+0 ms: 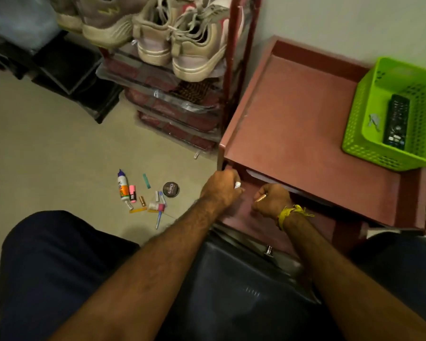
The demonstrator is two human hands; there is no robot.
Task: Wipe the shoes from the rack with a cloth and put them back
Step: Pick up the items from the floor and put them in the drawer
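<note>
Dark trousers (pixel 47 267) filled the bottom of the shot, both forearms reaching over them. Left hand (pixel 220 187) was curled round a small white thing (pixel 237 185), couldn't tell what, and the right hand (pixel 272 199) pinched a thin copper-coloured tube (pixel 260 198), a yellow thread (pixel 290 212) tied on that wrist. Both sat at the open front of a reddish side table (pixel 293 114). Left of them, on the floor (pixel 47 153), lay a glue bottle (pixel 123 187) and a round tin (pixel 171 189) reading "Cherry", other labels too blurry. Further back, a green basket (pixel 359 119) held a remote (pixel 397 121), and the beige sneakers (pixel 180 43) stood on the rack (pixel 231 70).
</note>
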